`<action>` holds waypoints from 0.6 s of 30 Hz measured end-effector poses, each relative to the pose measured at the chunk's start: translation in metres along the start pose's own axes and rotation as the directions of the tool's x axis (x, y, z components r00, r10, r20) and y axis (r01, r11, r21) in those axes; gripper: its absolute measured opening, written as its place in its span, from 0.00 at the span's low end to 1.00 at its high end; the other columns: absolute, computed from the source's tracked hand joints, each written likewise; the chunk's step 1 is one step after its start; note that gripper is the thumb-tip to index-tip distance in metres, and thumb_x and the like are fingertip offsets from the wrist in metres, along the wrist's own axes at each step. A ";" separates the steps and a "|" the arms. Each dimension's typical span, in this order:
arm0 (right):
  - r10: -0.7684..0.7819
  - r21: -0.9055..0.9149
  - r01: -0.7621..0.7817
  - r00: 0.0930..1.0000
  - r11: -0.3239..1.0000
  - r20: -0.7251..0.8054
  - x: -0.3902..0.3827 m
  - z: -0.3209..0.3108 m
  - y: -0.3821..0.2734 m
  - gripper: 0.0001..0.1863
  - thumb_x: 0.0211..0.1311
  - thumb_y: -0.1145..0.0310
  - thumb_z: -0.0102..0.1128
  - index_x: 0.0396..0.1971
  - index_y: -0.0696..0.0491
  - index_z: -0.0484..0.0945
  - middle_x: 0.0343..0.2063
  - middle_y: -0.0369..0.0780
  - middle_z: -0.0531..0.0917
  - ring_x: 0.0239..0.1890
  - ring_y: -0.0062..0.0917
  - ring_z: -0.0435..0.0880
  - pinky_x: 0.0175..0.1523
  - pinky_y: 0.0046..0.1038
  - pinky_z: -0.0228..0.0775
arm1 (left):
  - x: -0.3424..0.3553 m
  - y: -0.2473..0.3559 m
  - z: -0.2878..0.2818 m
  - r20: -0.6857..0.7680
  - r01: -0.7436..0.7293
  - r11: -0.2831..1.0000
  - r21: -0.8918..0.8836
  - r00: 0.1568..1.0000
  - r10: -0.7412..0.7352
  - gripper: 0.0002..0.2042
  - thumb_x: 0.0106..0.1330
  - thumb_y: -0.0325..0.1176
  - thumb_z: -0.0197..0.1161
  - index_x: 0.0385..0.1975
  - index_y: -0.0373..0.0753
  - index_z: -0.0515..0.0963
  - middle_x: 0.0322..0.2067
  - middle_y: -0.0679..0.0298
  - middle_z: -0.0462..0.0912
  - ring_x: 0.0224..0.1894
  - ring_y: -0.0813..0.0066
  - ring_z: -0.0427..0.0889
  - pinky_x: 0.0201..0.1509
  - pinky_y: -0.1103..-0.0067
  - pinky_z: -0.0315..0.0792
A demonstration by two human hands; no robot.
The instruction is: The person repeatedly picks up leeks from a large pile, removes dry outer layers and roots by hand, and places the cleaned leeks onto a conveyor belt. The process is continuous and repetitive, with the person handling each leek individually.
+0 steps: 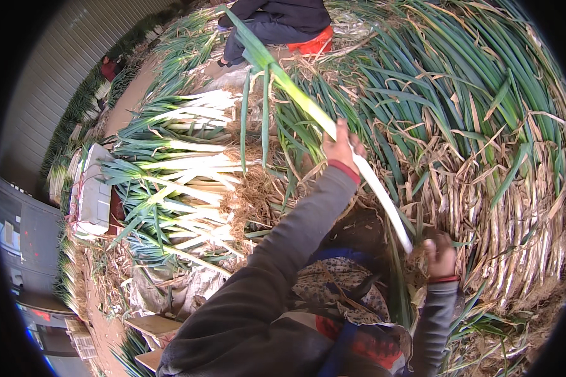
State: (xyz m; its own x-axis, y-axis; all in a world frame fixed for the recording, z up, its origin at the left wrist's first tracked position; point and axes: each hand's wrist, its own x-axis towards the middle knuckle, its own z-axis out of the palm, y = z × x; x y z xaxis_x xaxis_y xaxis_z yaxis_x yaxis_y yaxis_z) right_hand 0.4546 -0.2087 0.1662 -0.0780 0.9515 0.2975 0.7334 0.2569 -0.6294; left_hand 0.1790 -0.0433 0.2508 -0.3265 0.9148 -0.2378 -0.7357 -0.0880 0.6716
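Left hand (344, 146): fingers closed round the leek-like stalk (308, 103), about where white shank turns pale green. Right hand (440, 254): fingers curled just beside the white lower end; cannot tell whether they touch it or pinch anything. Stalk is aslant in the air in front of the lap, leaves up and left, white end down and right. Narrow leaves droop from its upper part.

Handling (est.): light; shank fairly stiff but may snap if bent hard; bare white skin probably smooth, slightly slippery. Leaves soft, likely to crease or tear. Best hold: shank below the leaf fork, light pressure against bruising.

Outward: left, pale-shanked stalks (198, 164) in a row; right, larger heap (509, 220) with dry leaf litter; beyond, seated person (277, 25).
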 end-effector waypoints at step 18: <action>0.218 0.034 -0.217 0.934 0.976 -0.282 -0.063 -0.076 0.018 0.09 0.55 0.70 0.59 0.35 0.57 0.77 0.28 0.47 0.78 0.34 0.42 0.79 0.39 0.34 0.71 | 0.159 0.416 -0.444 -0.164 0.104 0.127 0.986 0.656 0.737 0.23 0.62 0.52 0.54 0.38 0.35 0.77 0.33 0.60 0.80 0.34 0.69 0.80 0.37 0.64 0.74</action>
State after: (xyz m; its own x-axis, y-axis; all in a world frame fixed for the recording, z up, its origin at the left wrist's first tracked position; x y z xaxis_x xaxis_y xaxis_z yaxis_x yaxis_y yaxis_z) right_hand 0.5244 -0.2769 0.1910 0.2772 0.8973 0.3435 0.7095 0.0499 -0.7029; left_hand -0.4424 -0.1095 0.1811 -0.8538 0.4702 0.2237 0.4577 0.4729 0.7529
